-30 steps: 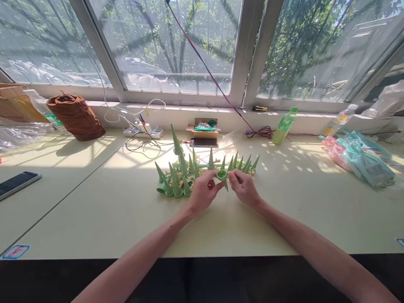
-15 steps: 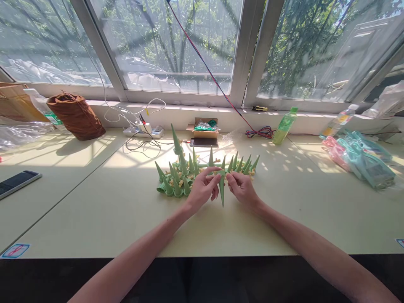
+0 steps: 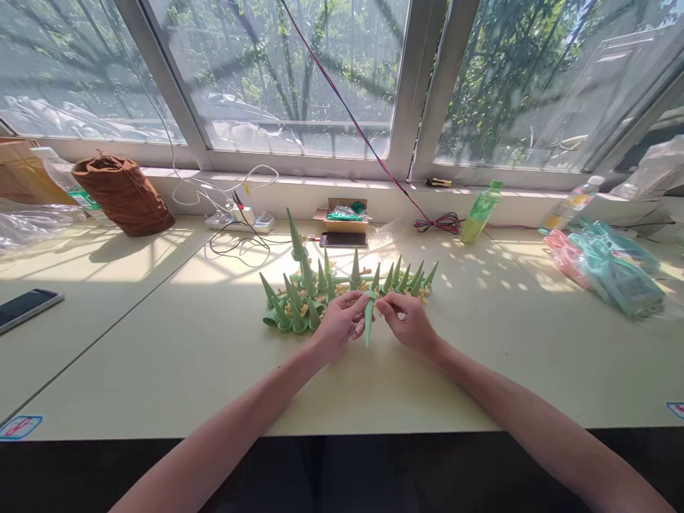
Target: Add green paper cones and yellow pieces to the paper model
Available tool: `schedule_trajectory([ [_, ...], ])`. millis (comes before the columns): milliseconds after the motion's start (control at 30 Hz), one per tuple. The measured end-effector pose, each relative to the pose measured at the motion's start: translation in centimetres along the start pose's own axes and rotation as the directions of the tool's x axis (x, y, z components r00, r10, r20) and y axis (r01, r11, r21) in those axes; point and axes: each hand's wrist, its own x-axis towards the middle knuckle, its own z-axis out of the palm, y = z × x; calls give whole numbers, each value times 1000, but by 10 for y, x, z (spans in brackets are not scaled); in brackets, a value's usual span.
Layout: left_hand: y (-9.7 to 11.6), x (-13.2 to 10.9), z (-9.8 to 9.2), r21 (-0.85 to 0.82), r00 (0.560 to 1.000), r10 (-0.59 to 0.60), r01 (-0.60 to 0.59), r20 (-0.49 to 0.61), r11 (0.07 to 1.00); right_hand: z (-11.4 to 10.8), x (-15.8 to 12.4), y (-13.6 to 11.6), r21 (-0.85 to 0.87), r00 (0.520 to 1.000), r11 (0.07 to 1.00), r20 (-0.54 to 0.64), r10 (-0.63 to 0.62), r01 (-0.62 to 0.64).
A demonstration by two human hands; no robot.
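Note:
A green plastic cone (image 3: pixel 368 323) hangs point down, its wide end pinched between the thumb and fingers of my left hand (image 3: pixel 338 322). Close by on the right, my right hand (image 3: pixel 410 322) is closed in a pinch at the cone's wide end; what its fingertips hold, if anything, is too small to make out. Behind my hands several more green cones (image 3: pixel 283 317) stand point up in a cluster, with small tan pieces among them. One taller stack of cones (image 3: pixel 296 241) rises at the cluster's left. My hands hide part of the cluster.
Behind the cluster are a small open carton (image 3: pixel 346 211) and a dark phone (image 3: pixel 343 240). A power strip (image 3: pixel 241 222) with cables, a brown pouch (image 3: pixel 127 196) and another phone (image 3: pixel 29 308) lie left. A green bottle (image 3: pixel 481 211) and bagged items (image 3: pixel 620 267) are to the right.
My left hand has moved slightly left with the cone, which has turned a little. My right hand has followed to the left and stays pinched beside it.

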Motion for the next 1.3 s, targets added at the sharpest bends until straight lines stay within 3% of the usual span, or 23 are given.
schedule_trajectory([
  [200, 0, 1, 0, -11, 1000, -23, 23, -20, 1000, 1, 0, -2, -13, 1000, 1000, 7, -2, 2],
  [567, -8, 2, -5, 316, 957, 289, -280, 21, 906, 11, -6, 1, 235, 974, 945, 47, 224, -229],
  [933, -9, 3, -6, 409, 915, 391, -397, 102, 822, 12, -5, -2, 439, 944, 837, 114, 310, -328],
  [1067, -7, 2, -5, 388, 937, 335, -345, 94, 855, 13, -5, -1, 415, 950, 857, 82, 300, -306],
  [1200, -3, 3, -5, 275, 989, 129, -144, 73, 950, 13, -5, -1, 330, 965, 909, 37, 258, -256],
  [1300, -2, 5, -6, 166, 998, 0, -12, 68, 986, 11, -4, -4, 255, 973, 940, 17, 229, -225],
])
